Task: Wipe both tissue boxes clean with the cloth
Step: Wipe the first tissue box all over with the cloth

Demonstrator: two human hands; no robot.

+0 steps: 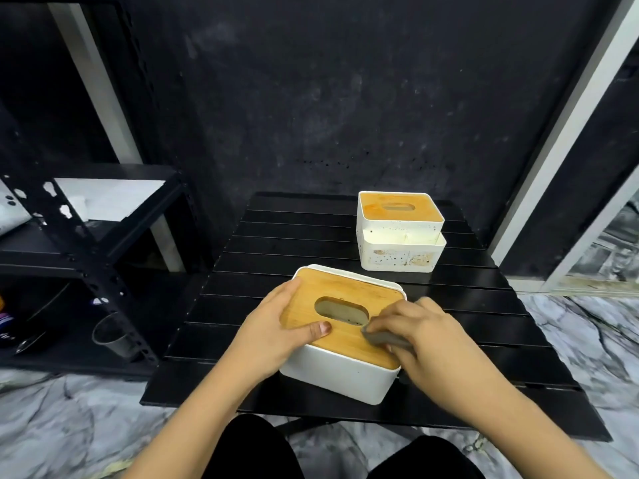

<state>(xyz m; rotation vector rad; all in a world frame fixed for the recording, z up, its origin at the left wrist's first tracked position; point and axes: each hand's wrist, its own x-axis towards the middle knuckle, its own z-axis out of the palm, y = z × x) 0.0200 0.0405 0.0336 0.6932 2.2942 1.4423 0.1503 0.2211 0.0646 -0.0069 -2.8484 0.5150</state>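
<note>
We are wiping the near white tissue box with bamboo lid (340, 335) on the black slatted table (276, 243). Our left hand (276, 326) steadies it, fingers flat; our right hand (420, 335) grips what looks like a grey cloth (382, 337) on the lid. The far stained white tissue box (397, 233) seems to come next.

Low black slatted table (311, 236) stands on grey-white marbled floor (69, 409). Behind the table, dark scuffed wall (328, 81). Left of the table, black perforated-metal shelf rack (86, 236) with a white sheet on its upper shelf. Right of the table, white-framed glass panel (587, 133), tilted in view.
</note>
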